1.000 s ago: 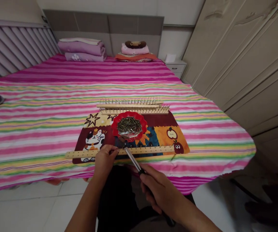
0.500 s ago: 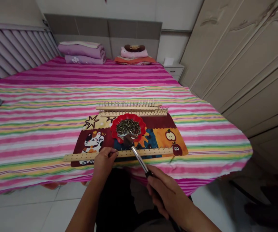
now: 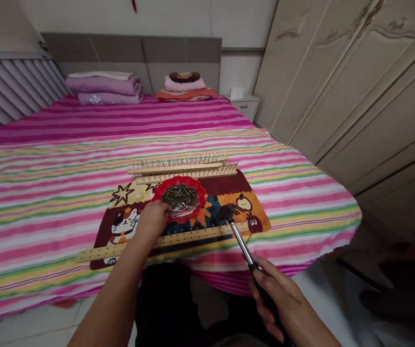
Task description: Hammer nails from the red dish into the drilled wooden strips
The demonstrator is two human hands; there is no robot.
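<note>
My left hand [image 3: 152,219] reaches over the near wooden strip [image 3: 178,237] to the left rim of the red dish [image 3: 159,195], which is heaped with metal nails [image 3: 180,198]. Its fingers are curled at the rim; what they pinch, if anything, is hidden. My right hand [image 3: 283,303] is wrapped round the black grip of a hammer [image 3: 234,229]. The hammer's head hovers just above the right part of the near strip. Small nails stand in a row along that strip.
Two more wooden strips [image 3: 182,168] studded with nails lie behind the dish. All rest on a cartoon-printed mat [image 3: 229,185] over a striped bed cover [image 3: 66,159]. Folded bedding [image 3: 102,86] and a pillow stack [image 3: 184,86] sit by the headboard. Wardrobe doors [image 3: 355,96] stand at right.
My left hand left the near strip and moved up to the dish rim. The hammer swung right, its head now over the strip's right part. The view shifted rightward.
</note>
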